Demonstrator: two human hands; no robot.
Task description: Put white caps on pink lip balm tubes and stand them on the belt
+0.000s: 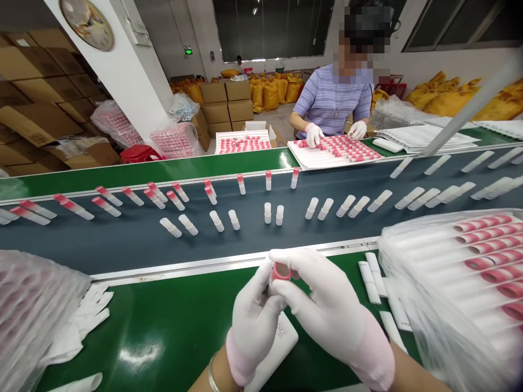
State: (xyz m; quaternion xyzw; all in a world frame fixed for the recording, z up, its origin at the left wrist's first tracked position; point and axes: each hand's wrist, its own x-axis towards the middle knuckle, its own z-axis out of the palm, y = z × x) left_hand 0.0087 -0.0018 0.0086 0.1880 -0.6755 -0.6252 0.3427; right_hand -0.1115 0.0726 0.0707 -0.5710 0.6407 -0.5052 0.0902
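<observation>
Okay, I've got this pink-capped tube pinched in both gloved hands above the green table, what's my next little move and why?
Probably reach forward and stand the pink-capped tube on the belt. Both left hand and right hand hold it just short of the belt, where similar tubes already stand in rows.

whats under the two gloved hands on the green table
A white flat card-like piece lies on the green table below the left hand and right hand, which hold a pink-capped tube. The wrists cover the card's near end.
</observation>
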